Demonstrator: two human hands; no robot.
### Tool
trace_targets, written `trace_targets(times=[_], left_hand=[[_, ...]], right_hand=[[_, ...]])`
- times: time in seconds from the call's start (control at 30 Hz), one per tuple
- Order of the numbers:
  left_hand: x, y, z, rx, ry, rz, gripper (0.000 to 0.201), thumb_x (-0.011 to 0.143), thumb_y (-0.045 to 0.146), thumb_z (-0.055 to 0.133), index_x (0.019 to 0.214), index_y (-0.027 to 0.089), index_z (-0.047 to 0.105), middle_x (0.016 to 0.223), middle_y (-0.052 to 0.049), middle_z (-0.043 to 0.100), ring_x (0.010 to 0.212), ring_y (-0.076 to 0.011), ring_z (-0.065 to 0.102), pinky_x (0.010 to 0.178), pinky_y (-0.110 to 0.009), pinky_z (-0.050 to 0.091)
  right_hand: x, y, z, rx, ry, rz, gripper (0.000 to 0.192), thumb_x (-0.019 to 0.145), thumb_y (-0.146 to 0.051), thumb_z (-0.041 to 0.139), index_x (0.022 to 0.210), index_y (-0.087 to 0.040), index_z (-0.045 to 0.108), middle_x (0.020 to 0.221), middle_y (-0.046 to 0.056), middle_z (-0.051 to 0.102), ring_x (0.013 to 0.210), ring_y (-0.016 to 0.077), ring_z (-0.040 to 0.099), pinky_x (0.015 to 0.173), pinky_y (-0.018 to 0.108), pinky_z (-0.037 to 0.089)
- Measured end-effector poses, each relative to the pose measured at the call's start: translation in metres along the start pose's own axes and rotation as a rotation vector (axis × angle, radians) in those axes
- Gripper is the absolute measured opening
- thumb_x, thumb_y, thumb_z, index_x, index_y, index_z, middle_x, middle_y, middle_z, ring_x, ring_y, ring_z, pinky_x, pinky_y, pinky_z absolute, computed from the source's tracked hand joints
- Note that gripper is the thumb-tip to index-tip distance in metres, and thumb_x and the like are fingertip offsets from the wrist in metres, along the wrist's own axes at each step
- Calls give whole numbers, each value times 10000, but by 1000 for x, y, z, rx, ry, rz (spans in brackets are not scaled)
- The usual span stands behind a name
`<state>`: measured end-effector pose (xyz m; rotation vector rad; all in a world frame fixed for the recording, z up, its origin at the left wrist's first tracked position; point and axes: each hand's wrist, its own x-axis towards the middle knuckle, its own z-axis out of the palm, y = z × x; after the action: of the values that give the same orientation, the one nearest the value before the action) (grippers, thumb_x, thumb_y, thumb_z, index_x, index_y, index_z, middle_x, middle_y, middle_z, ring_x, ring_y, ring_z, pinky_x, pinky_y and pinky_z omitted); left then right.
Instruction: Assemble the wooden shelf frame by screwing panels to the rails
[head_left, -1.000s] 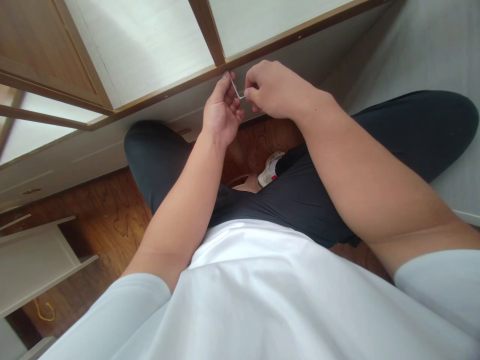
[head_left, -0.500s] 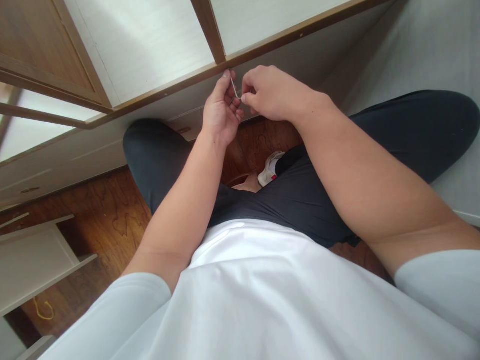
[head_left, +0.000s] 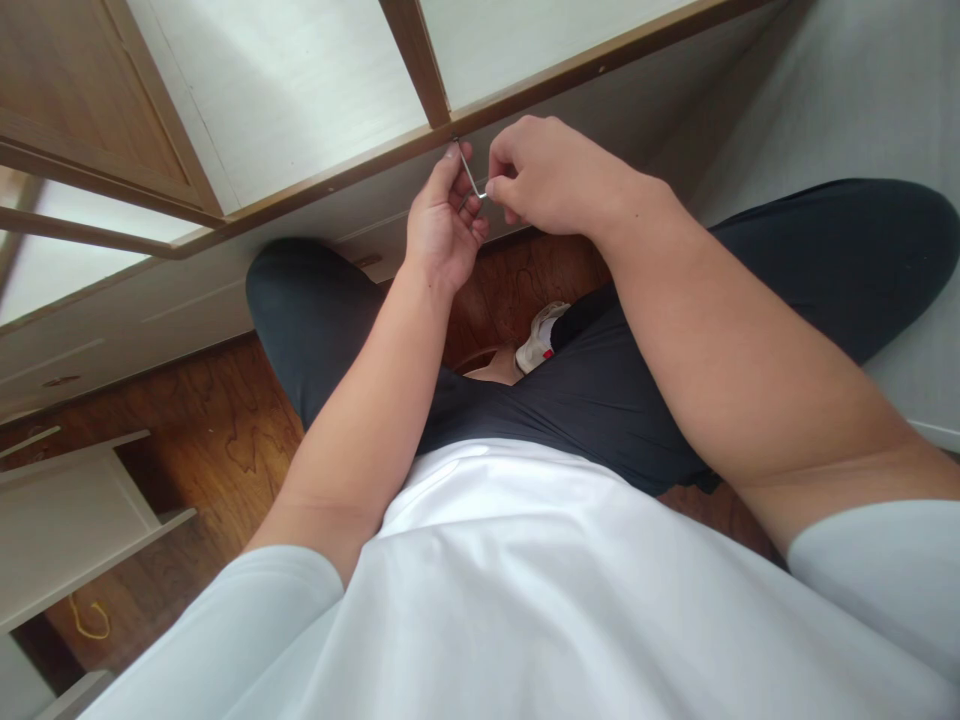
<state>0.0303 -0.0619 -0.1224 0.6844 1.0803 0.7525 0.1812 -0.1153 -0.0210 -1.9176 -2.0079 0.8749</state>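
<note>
A thin, L-shaped hex key [head_left: 469,172] reaches from the underside of the brown cabinet edge [head_left: 390,152] down to a bend between my hands. My left hand [head_left: 448,220] is palm up below that edge, thumb and fingertips closed around the key's long arm near its upper end. At the bend, my right hand [head_left: 555,180] pinches the short arm between thumb and curled fingers. The key's tip meets the edge close to the wooden divider [head_left: 420,65]; what it sits in is too small to make out.
A brown door panel [head_left: 90,90] stands at the upper left. On the wooden floor [head_left: 232,430] lie a pale drawer-like piece [head_left: 82,530] and a yellow cord [head_left: 91,620]. My bent legs flank the work, with a shoe [head_left: 541,335] between them. A grey panel [head_left: 840,110] rises at right.
My right hand has shifted slightly up and to the right, and its wrist has turned. More of the hex key's bend shows. My left hand has stayed nearly still.
</note>
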Motion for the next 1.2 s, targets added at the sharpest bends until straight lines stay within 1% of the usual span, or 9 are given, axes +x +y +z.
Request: trace_targets(times=[0.1, 0.2, 0.27, 0.47, 0.6, 0.77, 0.9, 1.0, 1.2], left_hand=[[-1, 1, 0, 14, -23, -9, 306, 802, 682, 750, 1013, 460, 761, 664, -14, 691, 754, -282, 724, 438, -325, 477], [-2, 3, 1, -7, -71, -14, 361, 797, 710, 752, 1065, 468, 756, 649, -10, 682, 723, -270, 723, 445, -321, 481], [-2, 3, 1, -21, -72, -15, 381, 801, 718, 753, 1077, 455, 757, 648, -10, 678, 707, -261, 722, 456, -317, 487], [2, 1, -1, -55, -42, 26, 253, 825, 632, 774, 981, 433, 765, 701, -3, 697, 730, -245, 722, 462, -303, 494], [3, 0, -2, -60, -61, 13, 258, 819, 644, 765, 1000, 460, 761, 711, -2, 707, 744, -253, 725, 452, -310, 495], [-1, 4, 2, -3, -10, -14, 270, 852, 668, 719, 1002, 448, 762, 682, -13, 692, 757, -270, 729, 455, -321, 496], [-1, 5, 2, -46, -42, -8, 267, 859, 662, 726, 992, 434, 765, 676, -9, 693, 712, -247, 721, 452, -305, 491], [0, 4, 1, -81, -69, -6, 227, 853, 638, 747, 960, 439, 766, 672, 1, 696, 676, -230, 713, 443, -292, 482], [-3, 4, 2, -102, -55, -10, 177, 866, 595, 755, 908, 423, 767, 681, 7, 705, 647, -217, 701, 429, -284, 472]], right_hand=[[-2, -4, -4, 10, 18, 5, 251, 845, -136, 541, 906, -142, 784, 800, 96, 780, 663, 168, 631, 600, 242, 385], [-4, -7, -6, 16, 64, -9, 249, 851, -137, 539, 895, -134, 784, 812, 101, 785, 669, 172, 643, 592, 244, 389], [-5, -8, -6, 35, 86, -8, 247, 858, -136, 536, 902, -131, 779, 811, 97, 783, 671, 169, 650, 591, 245, 396], [-7, -10, -8, 48, 154, -16, 237, 895, -151, 514, 862, -127, 748, 736, 68, 736, 704, 177, 667, 625, 254, 432], [-8, -11, -7, 71, 198, -60, 224, 898, -151, 520, 861, -128, 740, 722, 51, 717, 703, 172, 664, 654, 254, 451], [-9, -12, -7, 84, 208, -61, 231, 930, -166, 519, 946, -119, 744, 723, 46, 698, 715, 177, 653, 718, 265, 465], [-9, -12, -7, 66, 214, -71, 243, 935, -166, 506, 983, -114, 739, 724, 45, 687, 717, 179, 646, 714, 267, 455], [-9, -13, -6, 39, 208, -82, 245, 921, -164, 512, 957, -105, 746, 722, 48, 686, 699, 171, 637, 680, 260, 438], [-8, -12, -4, -34, 191, -106, 265, 929, -181, 497, 891, -118, 752, 772, 84, 718, 714, 181, 611, 682, 283, 401]])
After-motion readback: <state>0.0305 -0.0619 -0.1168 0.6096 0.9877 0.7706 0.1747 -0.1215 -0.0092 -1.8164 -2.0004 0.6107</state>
